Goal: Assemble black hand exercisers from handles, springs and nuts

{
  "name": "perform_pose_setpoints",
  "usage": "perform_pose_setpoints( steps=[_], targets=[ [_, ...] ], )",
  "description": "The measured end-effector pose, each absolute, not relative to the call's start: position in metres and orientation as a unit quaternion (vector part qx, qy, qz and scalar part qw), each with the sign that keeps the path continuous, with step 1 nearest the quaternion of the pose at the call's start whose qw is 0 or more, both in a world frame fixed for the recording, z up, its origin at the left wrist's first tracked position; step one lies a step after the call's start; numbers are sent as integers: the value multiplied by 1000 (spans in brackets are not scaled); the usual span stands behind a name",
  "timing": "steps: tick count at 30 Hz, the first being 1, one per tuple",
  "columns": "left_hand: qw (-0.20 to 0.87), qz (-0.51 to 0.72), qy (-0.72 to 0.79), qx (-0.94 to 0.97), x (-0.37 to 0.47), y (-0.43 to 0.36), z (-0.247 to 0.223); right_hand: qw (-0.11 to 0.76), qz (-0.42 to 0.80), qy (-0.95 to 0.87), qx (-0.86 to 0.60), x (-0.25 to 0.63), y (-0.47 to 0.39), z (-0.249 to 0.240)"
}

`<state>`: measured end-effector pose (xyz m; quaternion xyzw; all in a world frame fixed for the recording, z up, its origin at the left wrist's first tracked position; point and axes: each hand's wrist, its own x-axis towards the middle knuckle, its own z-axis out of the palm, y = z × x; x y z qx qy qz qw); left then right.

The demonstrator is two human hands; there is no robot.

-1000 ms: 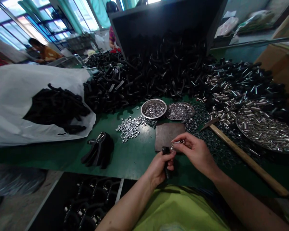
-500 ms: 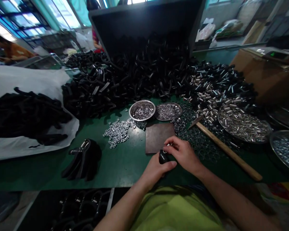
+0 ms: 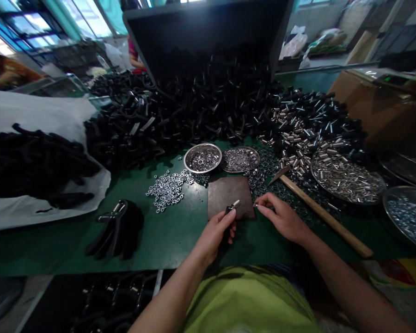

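Note:
My left hand [image 3: 217, 231] is closed around a black plastic part, mostly hidden by the fingers. From its end a shiny ribbed metal piece, like a spring [image 3: 236, 203], points up and to the right over a dark metal plate [image 3: 215, 194]. To the right of the plate my right hand [image 3: 280, 215] pinches a tiny shiny metal piece [image 3: 255, 205], too small to name. Beyond the plate are a steel bowl of small metal rings [image 3: 186, 159] and a shallow dish of small metal parts [image 3: 241, 159]. Loose nuts [image 3: 166, 189] lie left of the plate.
A hammer [image 3: 327, 217] lies at the right, near dishes of metal pins [image 3: 348, 180] and small screws [image 3: 409, 215]. Black curved parts [image 3: 194, 106] heap up before a tipped grey bin [image 3: 208, 37]. More black parts [image 3: 119, 231] stand at the left. Co-workers sit beyond.
My hands have moved apart. The right hand has gone right with a tiny metal piece, while the left has turned the black part so its metal spring-like end shows.

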<state>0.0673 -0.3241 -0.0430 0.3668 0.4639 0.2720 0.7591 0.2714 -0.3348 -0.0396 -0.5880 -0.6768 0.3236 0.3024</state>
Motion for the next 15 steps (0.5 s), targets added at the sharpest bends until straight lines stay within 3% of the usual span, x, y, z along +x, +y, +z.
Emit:
perform_pose_setpoints(
  steps=[3, 8, 15],
  targets=[
    [797, 263, 436, 324, 80, -324, -42, 334, 381, -660, -555, 243, -335, -25],
    [806, 257, 435, 309, 90, -327, -42, 278, 279, -700, -596, 223, -332, -22],
    [694, 253, 483, 470, 87, -328, -38, 298, 340, -677, -581, 224, -335, -17]
  ],
)
